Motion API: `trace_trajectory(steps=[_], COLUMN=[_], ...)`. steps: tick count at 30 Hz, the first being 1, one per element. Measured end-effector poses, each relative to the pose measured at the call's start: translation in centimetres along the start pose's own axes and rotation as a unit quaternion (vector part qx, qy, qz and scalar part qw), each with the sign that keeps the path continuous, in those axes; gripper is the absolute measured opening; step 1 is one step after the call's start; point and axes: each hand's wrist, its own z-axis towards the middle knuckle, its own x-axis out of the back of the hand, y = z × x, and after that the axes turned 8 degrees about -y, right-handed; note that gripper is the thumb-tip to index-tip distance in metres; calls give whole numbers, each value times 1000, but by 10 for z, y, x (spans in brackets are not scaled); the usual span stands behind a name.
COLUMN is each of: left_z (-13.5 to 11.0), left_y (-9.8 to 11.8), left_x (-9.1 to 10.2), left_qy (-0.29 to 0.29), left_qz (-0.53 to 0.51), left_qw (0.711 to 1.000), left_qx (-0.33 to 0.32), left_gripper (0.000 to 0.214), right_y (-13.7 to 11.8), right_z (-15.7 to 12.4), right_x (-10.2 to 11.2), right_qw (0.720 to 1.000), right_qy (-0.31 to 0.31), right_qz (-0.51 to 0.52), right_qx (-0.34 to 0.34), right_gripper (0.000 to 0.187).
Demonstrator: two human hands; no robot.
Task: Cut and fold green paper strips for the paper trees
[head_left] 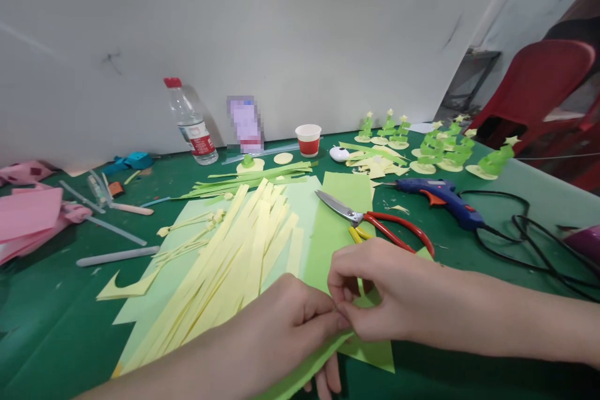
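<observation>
My left hand (300,319) is closed on a piece of green paper (312,365), whose cut edge runs along beneath the palm. The fingertips of my right hand (379,290) pinch together against the left thumb at the paper's upper end. What exactly lies between the right fingertips is hidden. Just beyond the right hand, red-handled scissors (394,228) rest partly on a green sheet (323,244), with yellow handles (360,235) of another tool beside them. Many pale yellow paper strips (248,250) are spread over light green sheets left of my hands.
A blue glue gun (435,197) with a black cable lies at right. Small paper trees (440,153) stand behind it. Along the back are a water bottle (194,128), a paper cup (308,142) and a white mouse-like object (339,154). Pink paper (30,215) and glue sticks (117,256) lie left.
</observation>
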Motion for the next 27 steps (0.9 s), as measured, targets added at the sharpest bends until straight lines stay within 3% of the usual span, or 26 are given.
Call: trace_trajectory(steps=[5,8,16,21,24,27], left_z=[-4,-8,-12,-16,-17,-11], left_y=[6,8,11,14,14,12], left_x=[2,7,15,18,17,14], left_qy=[1,13,27,27,25,22], left_qz=[-22,-63,-111,-98,-84,-57], left_qw=[1000,998,993,995,996,998], left_qx=[12,13,-6,-10,6,12], left_gripper=[42,39,33,35,37,38], right_y=[4,6,16,24,25,17], right_z=[-5,-12,-36,-49,-49,-40], right_x=[13,34,80,97,105,90], right_qw=[999,997,994,990,973,953], right_qy=[-28,-61,-67,-1,108,218], right_qz=[-16,-33,-14,-48,-131,-196], right_qx=[-11,-18,-85,-130,-158,-78], right_gripper=[4,9,18,25,30,28])
